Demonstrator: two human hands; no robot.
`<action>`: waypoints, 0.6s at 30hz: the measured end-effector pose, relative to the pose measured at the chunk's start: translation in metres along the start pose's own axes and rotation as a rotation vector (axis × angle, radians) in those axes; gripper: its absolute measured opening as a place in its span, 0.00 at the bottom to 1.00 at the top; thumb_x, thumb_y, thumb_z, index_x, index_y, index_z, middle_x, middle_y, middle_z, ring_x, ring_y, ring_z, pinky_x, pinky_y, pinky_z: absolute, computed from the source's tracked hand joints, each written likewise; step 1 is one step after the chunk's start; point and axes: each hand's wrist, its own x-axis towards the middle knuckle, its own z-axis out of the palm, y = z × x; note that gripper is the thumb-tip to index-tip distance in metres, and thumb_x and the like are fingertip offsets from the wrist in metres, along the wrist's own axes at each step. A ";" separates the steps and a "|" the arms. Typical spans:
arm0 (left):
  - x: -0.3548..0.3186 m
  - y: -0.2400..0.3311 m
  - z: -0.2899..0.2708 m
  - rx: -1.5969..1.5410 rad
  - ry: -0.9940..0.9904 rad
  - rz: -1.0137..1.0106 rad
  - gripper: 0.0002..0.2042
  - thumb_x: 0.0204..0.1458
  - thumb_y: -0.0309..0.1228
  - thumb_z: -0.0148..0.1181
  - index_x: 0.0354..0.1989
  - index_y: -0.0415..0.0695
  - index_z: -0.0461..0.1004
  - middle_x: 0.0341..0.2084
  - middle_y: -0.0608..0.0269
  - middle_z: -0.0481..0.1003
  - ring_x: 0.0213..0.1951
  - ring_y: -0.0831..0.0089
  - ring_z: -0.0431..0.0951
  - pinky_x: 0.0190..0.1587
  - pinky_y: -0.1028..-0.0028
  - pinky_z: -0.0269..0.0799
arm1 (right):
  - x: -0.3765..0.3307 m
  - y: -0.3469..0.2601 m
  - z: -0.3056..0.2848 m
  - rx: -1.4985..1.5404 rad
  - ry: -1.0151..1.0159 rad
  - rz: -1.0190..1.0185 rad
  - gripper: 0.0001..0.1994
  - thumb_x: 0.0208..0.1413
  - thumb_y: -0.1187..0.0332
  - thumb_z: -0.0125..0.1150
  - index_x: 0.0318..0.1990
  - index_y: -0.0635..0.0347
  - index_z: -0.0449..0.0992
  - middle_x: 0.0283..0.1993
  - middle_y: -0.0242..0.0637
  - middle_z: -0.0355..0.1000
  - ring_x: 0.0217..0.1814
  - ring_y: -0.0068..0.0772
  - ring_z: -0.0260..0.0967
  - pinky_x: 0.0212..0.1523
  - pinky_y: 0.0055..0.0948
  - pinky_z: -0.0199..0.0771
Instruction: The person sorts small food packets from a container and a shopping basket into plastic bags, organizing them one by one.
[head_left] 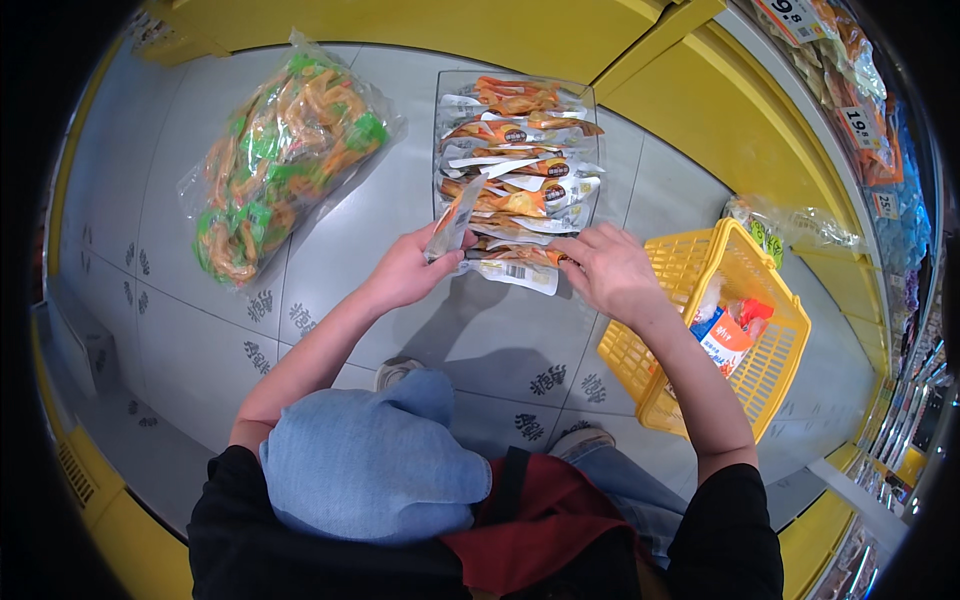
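Observation:
A clear plastic bin point(438, 135) stands on the floor in front of me, filled with a row of orange-and-white snack packets point(525, 195) set on edge. At its near left corner, my left hand point(408, 268) is closed on a snack packet point(458, 215) that tilts upright. My right hand point(612, 272) reaches to the near right corner, its thumb and fingers closed on the end of the nearest packet point(515, 272). That packet lies with its white, barcoded edge toward me. The bin's near wall is mostly hidden by packets and hands.
To the left lies a large clear bag point(290, 155) of green-and-orange packets. A yellow basket point(650, 365) with a few packages stands right of my right forearm, a clear plastic bag point(800, 225) behind it. Yellow shelf bases point(730, 120) border the floor; hanging goods line the right.

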 end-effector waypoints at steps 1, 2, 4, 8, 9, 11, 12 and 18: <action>0.000 0.001 0.001 0.035 -0.006 -0.017 0.16 0.60 0.30 0.55 0.56 0.44 0.72 0.48 0.62 0.77 0.50 0.72 0.75 0.55 0.70 0.69 | 0.000 -0.006 0.002 -0.051 -0.009 -0.022 0.13 0.53 0.65 0.61 0.46 0.46 0.79 0.36 0.31 0.72 0.45 0.33 0.68 0.46 0.36 0.68; 0.000 0.004 0.003 0.070 -0.012 -0.033 0.15 0.60 0.30 0.55 0.55 0.45 0.72 0.47 0.62 0.77 0.50 0.72 0.75 0.55 0.70 0.69 | -0.001 -0.010 0.003 -0.060 -0.008 -0.051 0.12 0.52 0.65 0.61 0.46 0.46 0.79 0.35 0.30 0.72 0.45 0.32 0.68 0.46 0.35 0.67; 0.001 0.008 0.004 0.136 -0.032 -0.046 0.14 0.59 0.30 0.55 0.54 0.46 0.73 0.47 0.61 0.77 0.50 0.70 0.75 0.54 0.70 0.69 | -0.002 -0.015 0.007 -0.078 -0.008 -0.109 0.12 0.50 0.64 0.62 0.44 0.46 0.79 0.34 0.28 0.72 0.45 0.31 0.68 0.45 0.33 0.65; 0.003 -0.002 -0.001 0.299 -0.070 0.022 0.14 0.58 0.30 0.55 0.52 0.46 0.73 0.44 0.57 0.76 0.48 0.62 0.76 0.53 0.66 0.69 | -0.011 -0.010 0.006 -0.063 -0.047 -0.081 0.14 0.48 0.65 0.62 0.44 0.47 0.80 0.34 0.28 0.71 0.44 0.31 0.67 0.45 0.33 0.65; 0.003 -0.008 -0.002 0.349 -0.074 0.052 0.14 0.57 0.30 0.56 0.52 0.45 0.72 0.43 0.55 0.76 0.47 0.59 0.76 0.53 0.65 0.70 | -0.012 -0.010 0.005 -0.070 -0.053 -0.052 0.14 0.47 0.64 0.62 0.45 0.47 0.80 0.34 0.28 0.71 0.44 0.30 0.67 0.45 0.33 0.64; 0.003 -0.001 -0.002 0.356 -0.072 0.050 0.15 0.57 0.31 0.57 0.53 0.46 0.72 0.43 0.54 0.76 0.47 0.56 0.75 0.53 0.63 0.69 | -0.011 -0.011 0.002 -0.111 -0.040 -0.049 0.15 0.47 0.64 0.63 0.45 0.48 0.80 0.35 0.28 0.71 0.44 0.30 0.67 0.45 0.32 0.64; 0.002 0.002 -0.002 0.359 -0.070 0.048 0.16 0.56 0.31 0.57 0.53 0.46 0.71 0.42 0.54 0.76 0.47 0.55 0.74 0.53 0.62 0.69 | -0.009 -0.014 0.001 -0.144 -0.019 -0.079 0.15 0.47 0.64 0.62 0.45 0.49 0.80 0.35 0.28 0.71 0.44 0.30 0.67 0.45 0.32 0.63; 0.003 0.002 -0.001 0.387 -0.070 0.088 0.16 0.55 0.31 0.58 0.53 0.47 0.71 0.42 0.55 0.76 0.48 0.55 0.74 0.53 0.62 0.68 | -0.001 -0.027 0.010 -0.214 0.031 -0.208 0.14 0.47 0.65 0.61 0.43 0.51 0.79 0.35 0.28 0.71 0.44 0.28 0.66 0.46 0.32 0.62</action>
